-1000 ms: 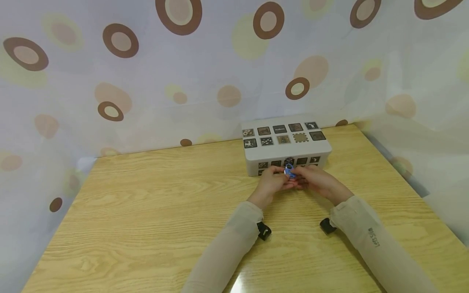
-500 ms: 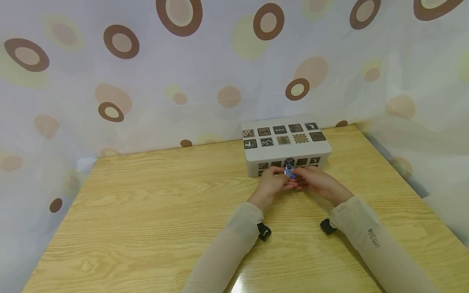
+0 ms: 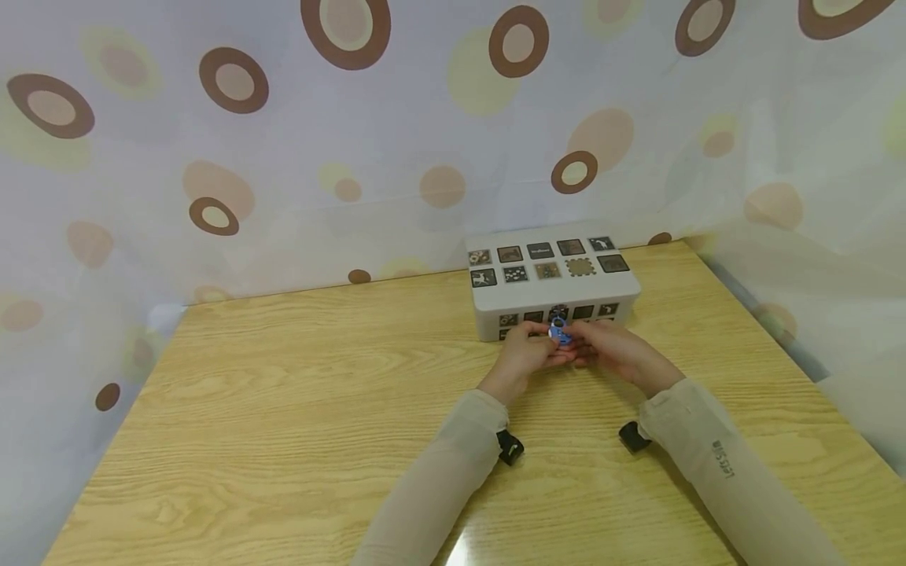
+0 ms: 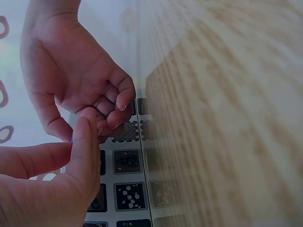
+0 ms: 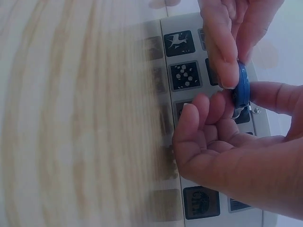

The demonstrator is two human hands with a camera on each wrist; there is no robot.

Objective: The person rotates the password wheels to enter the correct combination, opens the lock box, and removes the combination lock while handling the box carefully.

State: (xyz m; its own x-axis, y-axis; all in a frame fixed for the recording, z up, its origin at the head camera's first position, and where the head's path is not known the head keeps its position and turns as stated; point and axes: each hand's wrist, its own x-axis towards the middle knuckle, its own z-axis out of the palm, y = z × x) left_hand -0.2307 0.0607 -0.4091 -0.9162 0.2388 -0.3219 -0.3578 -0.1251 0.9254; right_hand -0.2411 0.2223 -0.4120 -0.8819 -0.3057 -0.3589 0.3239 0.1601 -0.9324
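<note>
A small blue padlock-like piece (image 3: pixel 560 333) is at the front face of a white box (image 3: pixel 552 295) printed with dark square pictures. Both hands pinch it: my left hand (image 3: pixel 522 358) from the left, my right hand (image 3: pixel 616 350) from the right. In the right wrist view the blue piece (image 5: pixel 242 86) stands edge-on between fingertips, close to a small metal fitting (image 5: pixel 256 110) on the box. The right hand's (image 5: pixel 236 151) other fingers are curled. Fingers nearly hide the piece in the left wrist view, where the left hand (image 4: pixel 52 184) is nearest.
The box stands on a wood-grain table (image 3: pixel 283 409) near its back edge, against a patterned curtain (image 3: pixel 396 141). Black straps (image 3: pixel 511 446) show at both wrists.
The blue piece has turned very slightly between the fingertips. Both hands keep their grip, and the box has not moved.
</note>
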